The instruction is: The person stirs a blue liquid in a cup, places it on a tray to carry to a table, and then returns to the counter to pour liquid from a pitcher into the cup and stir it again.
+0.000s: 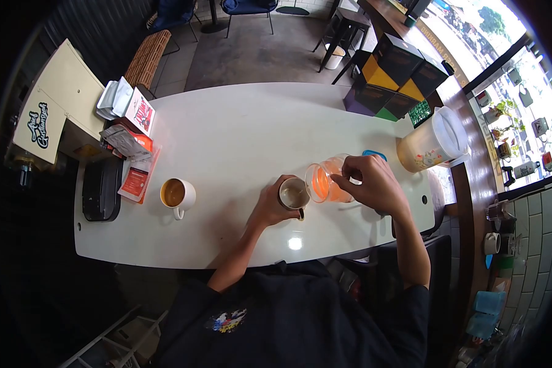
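Observation:
My left hand [271, 203] is wrapped round a mug [294, 195] with a dark handle. Its pale inside faces up to me, with a little light liquid showing at the bottom. Close on its right, my right hand [374, 184] grips a clear glass jug [330, 178] with orange drink in it. The jug leans over to the left, its rim right at the mug's edge. Farther left stands a white mug [178, 195] of brown coffee, its handle toward me. Behind my right hand a blue rim [374, 154] peeks out, the rest hidden.
A large plastic pitcher [432, 141] stands at the white table's [239, 116] right end, near stacked dark boxes [398, 76]. Along the left end are a napkin holder [127, 104], red-and-white cards [138, 178] and a black tray [102, 190].

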Tool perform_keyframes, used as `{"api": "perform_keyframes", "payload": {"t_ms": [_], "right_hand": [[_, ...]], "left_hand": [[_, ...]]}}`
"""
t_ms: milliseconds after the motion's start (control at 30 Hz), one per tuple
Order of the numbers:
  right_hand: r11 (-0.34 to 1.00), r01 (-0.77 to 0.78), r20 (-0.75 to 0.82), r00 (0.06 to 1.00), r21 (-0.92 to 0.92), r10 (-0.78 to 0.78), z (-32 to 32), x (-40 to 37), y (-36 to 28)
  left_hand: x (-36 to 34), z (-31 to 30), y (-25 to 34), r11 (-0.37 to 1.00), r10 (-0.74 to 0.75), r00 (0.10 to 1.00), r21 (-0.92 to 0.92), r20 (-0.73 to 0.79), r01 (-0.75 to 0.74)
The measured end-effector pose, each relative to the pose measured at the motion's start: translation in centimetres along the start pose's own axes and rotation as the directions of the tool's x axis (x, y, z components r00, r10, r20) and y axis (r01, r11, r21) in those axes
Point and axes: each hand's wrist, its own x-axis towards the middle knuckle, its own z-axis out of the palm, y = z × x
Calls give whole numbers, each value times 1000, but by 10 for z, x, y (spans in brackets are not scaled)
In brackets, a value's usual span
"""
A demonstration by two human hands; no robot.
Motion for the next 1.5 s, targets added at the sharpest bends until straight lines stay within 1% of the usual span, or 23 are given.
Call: {"api": "perform_keyframes", "payload": {"t_ms": [233, 367, 433, 600, 700, 867, 967, 1033, 1133, 1233, 1333, 1400, 1500], "right_hand": [[1000, 7, 18, 1000, -15, -7, 5, 1, 0], [1000, 19, 7, 1000, 19, -19, 14, 0, 6], [1000, 16, 7, 1000, 20, -16, 16, 0, 5], [1000, 23, 25, 999, -18, -23, 20, 0, 5], [1000, 23, 17, 1000, 7, -23, 24, 0, 8], [1000, 14, 14, 1000, -1, -14, 23, -2, 7], [1000, 11, 5, 1000, 7, -11, 25, -3, 9], [1000, 6, 1, 1000, 17, -6, 25, -4, 10], [999, -34, 8, 999, 25, 34, 24, -7, 10], [999, -24, -28, 999, 35, 25, 28, -11, 8], [998, -33, -48, 998, 47, 35, 30, -13, 9], [1000, 7, -79, 997, 20, -5, 32, -14, 8], [999, -2, -66, 998, 32, 5, 30, -15, 6]], "left_hand": [[0, -1, 0, 1000, 5, 1000, -11, 6, -5], [0, 0, 1, 1000, 5, 1000, -11, 8, -5], [0, 1, 5, 998, 13, 999, -56, -45, -15], [1, 1, 0, 998, 26, 999, -52, -36, -28], [1, 2, -3, 998, 32, 999, -61, -35, -35], [1, 1, -2, 998, 50, 998, -46, -35, -51], [1, 1, -2, 994, 73, 997, -75, -36, -76], [1, 1, -1, 994, 92, 994, -55, -56, -95], [1, 1, 0, 994, 78, 996, -72, -52, -82], [1, 2, -2, 992, 96, 994, -83, -44, -100], [2, 2, -5, 993, 73, 997, -88, -26, -75], [1, 3, -9, 993, 64, 998, -101, -23, -66], [1, 4, -10, 993, 75, 997, -92, -37, -78]]}}
